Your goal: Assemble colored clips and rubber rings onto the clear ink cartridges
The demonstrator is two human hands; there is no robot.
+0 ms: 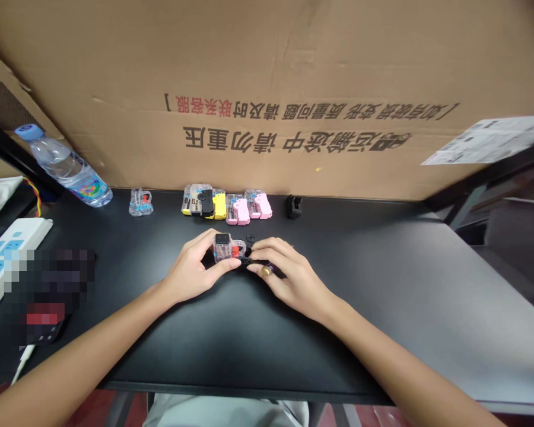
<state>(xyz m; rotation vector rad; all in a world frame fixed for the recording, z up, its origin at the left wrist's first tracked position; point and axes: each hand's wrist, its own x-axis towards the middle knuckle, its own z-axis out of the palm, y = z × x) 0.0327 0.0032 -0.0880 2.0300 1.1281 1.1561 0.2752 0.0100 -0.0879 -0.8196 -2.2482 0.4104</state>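
Note:
My left hand (194,270) is closed around a small clear plastic cartridge (225,248) with a black top and red and blue parts inside, held just above the black table (382,279). My right hand (289,274) meets it from the right, its fingertips pinched on a small black part (247,260) at the cartridge's right end. A small black round piece (250,238) lies on the table just behind the hands.
A row of similar cartridges, yellow (218,204), pink (249,207), a clear one (141,202) and a black piece (294,206), lines the back edge under a cardboard wall (267,89). A water bottle (66,166) and a power strip (9,249) are at the left.

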